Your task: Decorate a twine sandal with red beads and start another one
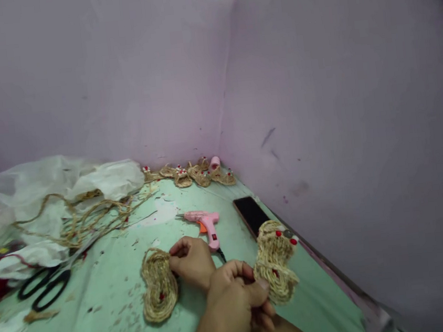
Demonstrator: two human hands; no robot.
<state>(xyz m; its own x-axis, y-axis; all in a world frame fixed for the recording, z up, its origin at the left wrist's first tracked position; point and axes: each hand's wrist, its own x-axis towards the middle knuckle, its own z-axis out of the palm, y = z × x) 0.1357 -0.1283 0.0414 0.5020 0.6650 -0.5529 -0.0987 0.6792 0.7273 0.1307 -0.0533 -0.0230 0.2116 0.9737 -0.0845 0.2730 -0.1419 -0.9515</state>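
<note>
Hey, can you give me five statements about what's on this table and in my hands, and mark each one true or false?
1. Your left hand holds a beaded rope slipper. True.
2. Your right hand grips the scissors. False: it has its fingers on the edge of a rope sole.
3. The hot-glue gun is green. False: it is pink.
4. The scissors are black-handled. True.
5. The smartphone lies left of the scissors. False: it lies to their right.

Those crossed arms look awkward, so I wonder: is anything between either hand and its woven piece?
Nothing visible. The right hand is at the edge of the left-side woven piece; the left hand, crossed in front, pinches the right-side woven piece.
</note>
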